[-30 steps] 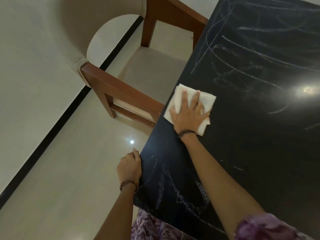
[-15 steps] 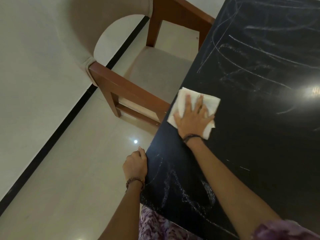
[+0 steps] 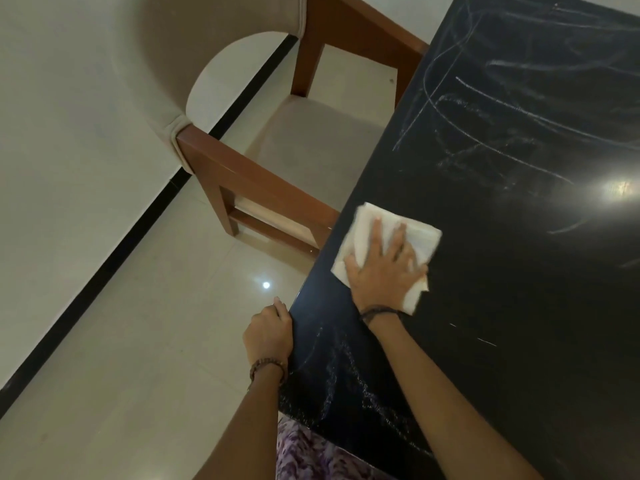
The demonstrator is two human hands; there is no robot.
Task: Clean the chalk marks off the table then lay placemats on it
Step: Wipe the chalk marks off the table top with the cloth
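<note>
The black table point(image 3: 519, 306) fills the right of the view. White chalk marks point(image 3: 502, 109) cover its far part, and more chalk marks point(image 3: 346, 375) lie near the corner in front of me. A folded white cloth point(image 3: 424, 235) lies flat by the table's left edge. My right hand point(image 3: 384, 268) presses on it with straight, spread fingers. My left hand point(image 3: 268, 336) holds the table's left edge, fingers curled round it. No placemats are in view.
A wooden armchair point(image 3: 249, 181) with a beige seat and back stands pushed against the table's left side, just beyond the cloth. Pale tiled floor point(image 3: 138, 358) and a wall with a black skirting line lie to the left.
My right hand has drawn the cloth slightly toward me and to the right along the left edge. The view has shifted a little. My left hand stays on the edge.
</note>
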